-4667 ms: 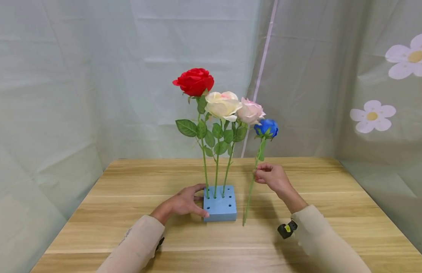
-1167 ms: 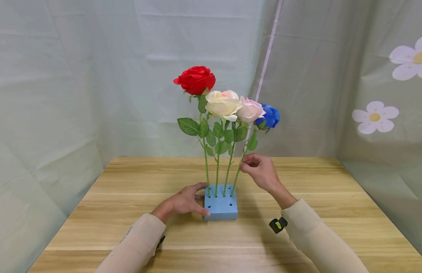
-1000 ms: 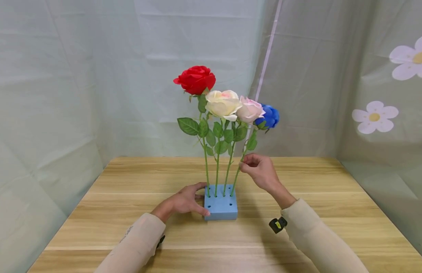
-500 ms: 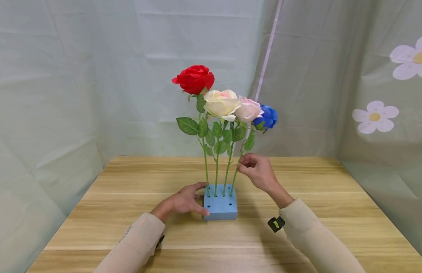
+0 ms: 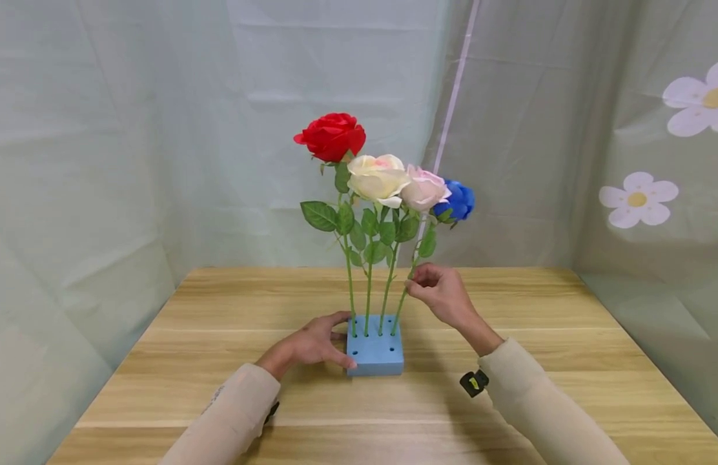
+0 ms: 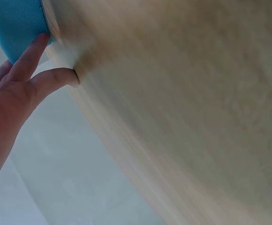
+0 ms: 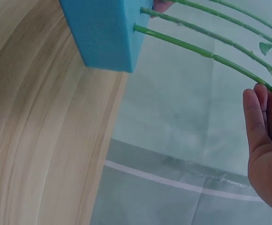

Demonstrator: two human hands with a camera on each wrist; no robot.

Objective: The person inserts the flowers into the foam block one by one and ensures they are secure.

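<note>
A light blue block with holes in its top stands on the table. My left hand holds it by its left side, the thumb at the front corner and the fingers toward the back. Thumb and fingertips of my right hand pinch the stem of a blue rose, whose lower end sits in the rightmost hole of a row. To its left in that row stand a pink rose, a cream rose and a red rose. In the right wrist view several green stems leave the block.
The wooden table ends at a back edge just behind the block. Pale curtains hang behind and at both sides, with printed white flowers on the right. More holes show in the block's front and back corners.
Several seconds ago the blue rose hung right of the block in my right hand; now its stem is in a hole. Over the last second it only shifts slightly. My left hand stays put.
</note>
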